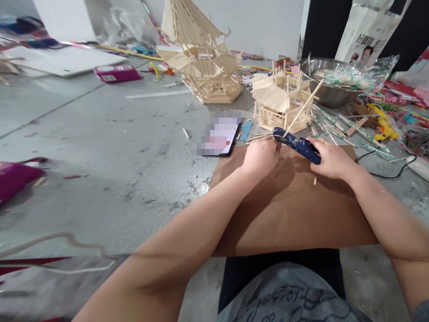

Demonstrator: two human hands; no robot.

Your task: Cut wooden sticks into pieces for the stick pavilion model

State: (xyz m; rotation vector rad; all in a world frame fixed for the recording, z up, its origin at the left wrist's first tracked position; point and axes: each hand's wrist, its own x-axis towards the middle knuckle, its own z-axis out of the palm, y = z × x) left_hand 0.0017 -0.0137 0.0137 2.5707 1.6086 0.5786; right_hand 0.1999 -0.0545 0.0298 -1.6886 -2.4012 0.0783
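My right hand (326, 156) is wrapped round the dark blue handles of a pair of cutters (298, 146). The cutters' head points left, towards my left hand (263, 156). Those fingers are curled closed at the lower end of a thin wooden stick (304, 107), which slants up to the right across the tool's head. The exact grip on the stick is partly hidden. Just beyond my hands stands a small unroofed stick pavilion (281, 100). A short cut piece of stick (315, 181) lies on the brown board (301, 214) under my hands.
A taller stick pagoda (203, 58) stands at the back. Left of my hands lies a phone (223, 138). A metal bowl (335, 91) holds wrapped sticks, with loose sticks and scraps around it. Purple packets (117, 74) lie on the grey floor (100, 152). A black cable (389, 176) curves at right.
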